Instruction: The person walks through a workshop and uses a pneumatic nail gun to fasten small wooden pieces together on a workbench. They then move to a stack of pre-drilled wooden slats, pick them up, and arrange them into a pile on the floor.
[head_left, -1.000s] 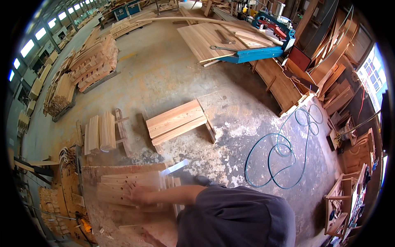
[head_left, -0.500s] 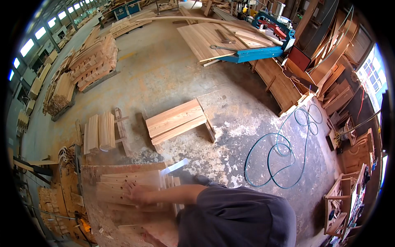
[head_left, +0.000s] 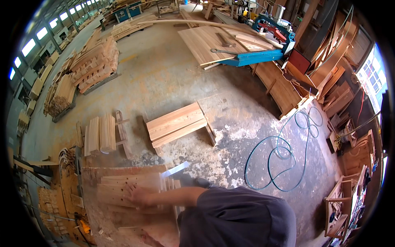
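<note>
My right hand (head_left: 139, 196) lies palm down, with its fingers spread, on a pale wooden board (head_left: 113, 189) with several small dark holes. Its arm comes in from a dark grey garment. Lower down, my left hand (head_left: 153, 239) is near the same worktable (head_left: 92, 201), close to a thin strip of wood (head_left: 126, 229); its fingers are blurred and partly hidden. Several boards lie side by side on the table, and a haze blurs this area. At the table's far right corner a whitish flat strip (head_left: 176, 169) sticks out.
Ahead, stacked boards (head_left: 177, 122) rest on a low support, with upright-looking bundled planks (head_left: 101, 132) to their left. A green-blue hose (head_left: 269, 152) loops over the floor at right. A blue machine (head_left: 259, 57) with panels stands farther off. Lumber piles (head_left: 96, 64) line the far left.
The whole view has shifted very slightly. My right hand stays on the holed board in nearly the same place, and my left hand has hardly moved.
</note>
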A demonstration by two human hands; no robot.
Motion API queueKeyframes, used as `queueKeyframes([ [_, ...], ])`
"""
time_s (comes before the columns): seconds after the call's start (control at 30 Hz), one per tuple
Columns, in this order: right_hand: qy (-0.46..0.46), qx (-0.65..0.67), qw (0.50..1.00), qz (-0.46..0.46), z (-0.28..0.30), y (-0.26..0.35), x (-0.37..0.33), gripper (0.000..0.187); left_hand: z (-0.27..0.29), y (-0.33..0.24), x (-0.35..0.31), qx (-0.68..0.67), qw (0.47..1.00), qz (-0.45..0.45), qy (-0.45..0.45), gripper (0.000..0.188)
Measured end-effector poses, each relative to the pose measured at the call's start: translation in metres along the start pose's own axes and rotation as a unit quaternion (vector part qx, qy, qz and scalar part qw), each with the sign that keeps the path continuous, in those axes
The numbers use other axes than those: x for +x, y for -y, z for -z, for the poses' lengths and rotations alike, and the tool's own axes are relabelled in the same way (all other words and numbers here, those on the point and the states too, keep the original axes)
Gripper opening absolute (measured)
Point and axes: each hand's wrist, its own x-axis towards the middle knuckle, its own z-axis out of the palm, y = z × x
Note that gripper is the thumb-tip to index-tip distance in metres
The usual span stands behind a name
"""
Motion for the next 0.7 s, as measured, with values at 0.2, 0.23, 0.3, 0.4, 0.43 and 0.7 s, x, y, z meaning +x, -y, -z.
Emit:
queueKeyframes([
  [0.2,-0.005,-0.004,1.000,0.005,-0.009,-0.002,0.005,0.086,-0.008,-0.007,-0.008,0.006,1.000,-0.011,-0.002,0.031],
  [0.23,0.002,0.000,1.000,0.004,-0.009,-0.003,0.006,0.086,-0.009,-0.007,-0.009,0.008,1.000,-0.014,-0.002,0.031],
  [0.3,0.014,0.007,1.000,0.001,-0.009,-0.006,0.007,0.087,-0.013,-0.010,-0.012,0.010,1.000,-0.021,-0.004,0.031],
  [0.4,-0.045,-0.012,0.999,0.021,-0.029,-0.011,0.009,0.084,-0.020,-0.020,-0.017,0.018,0.999,-0.030,-0.005,0.030],
  [0.43,-0.041,-0.009,0.999,0.012,-0.031,-0.012,0.010,0.082,-0.022,-0.023,-0.019,0.023,0.999,-0.033,-0.006,0.030],
  [0.7,-0.140,0.047,0.989,0.014,-0.012,-0.038,-0.002,0.062,-0.043,-0.131,-0.079,0.052,0.964,-0.241,-0.101,0.029],
])
